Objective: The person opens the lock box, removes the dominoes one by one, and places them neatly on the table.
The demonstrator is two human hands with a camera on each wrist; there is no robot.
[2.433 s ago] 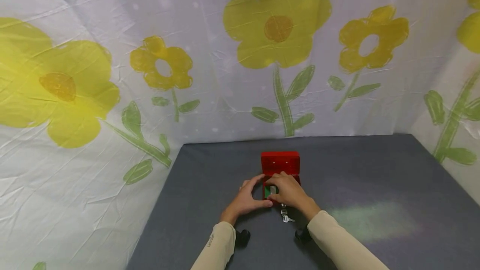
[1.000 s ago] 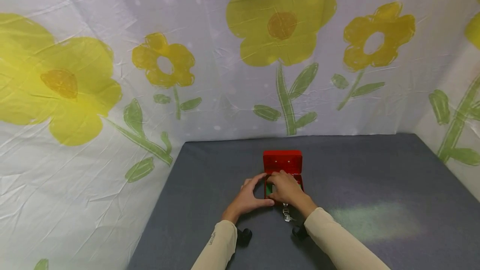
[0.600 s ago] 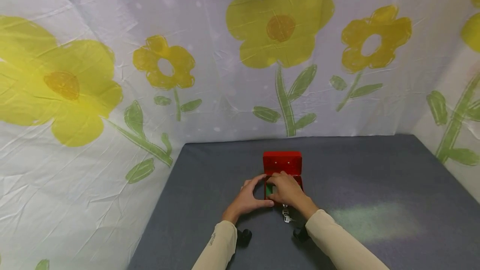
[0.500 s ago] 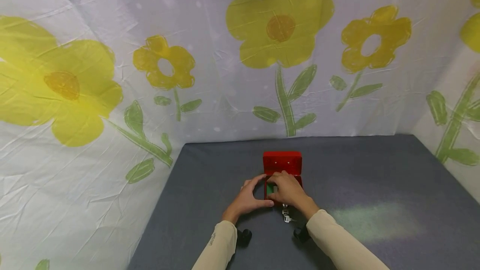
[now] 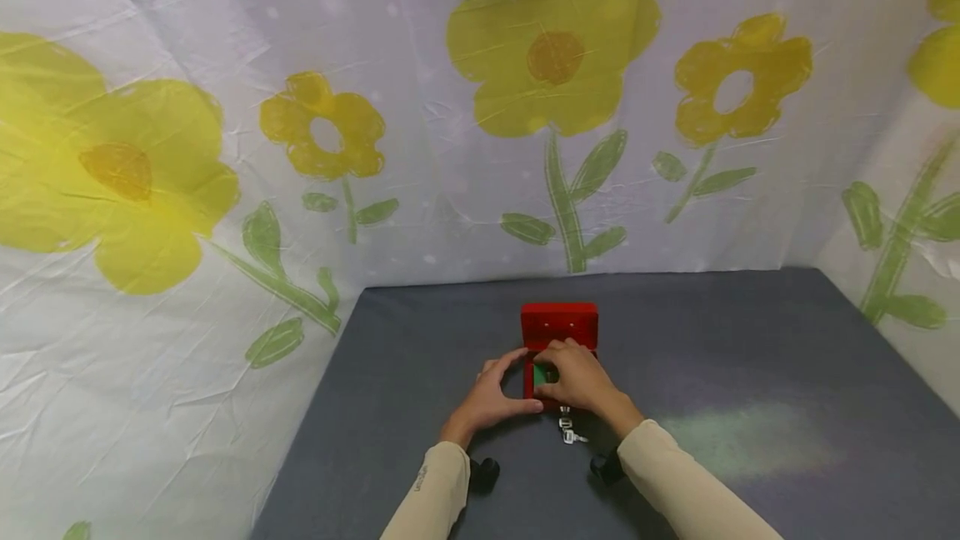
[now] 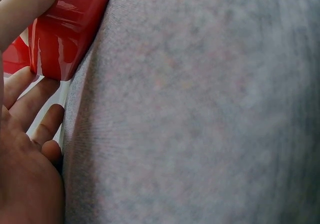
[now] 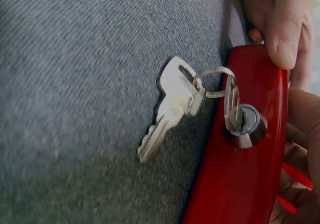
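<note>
A small red cash box sits on the dark grey table, lid raised at the back. My left hand grips its left side, thumb at the front corner and fingers toward the rear; the left wrist view shows fingertips against the glossy red wall. Over the box's inside is my right hand, fingers bent down into it, covering most of the interior. Something flat and green shows between its thumb and forefinger; I cannot tell whether they pinch it. One key stands in the front lock; another key hangs from its ring.
The grey table extends to both sides of the box. Behind it hangs a pale cloth printed with yellow flowers. Dark wrist camera mounts sit under both wrists.
A pale strip beside the green thing, seen between the right thumb and forefinger earlier, no longer shows. The right hand has shifted slightly over the box; the left keeps its place on the side.
</note>
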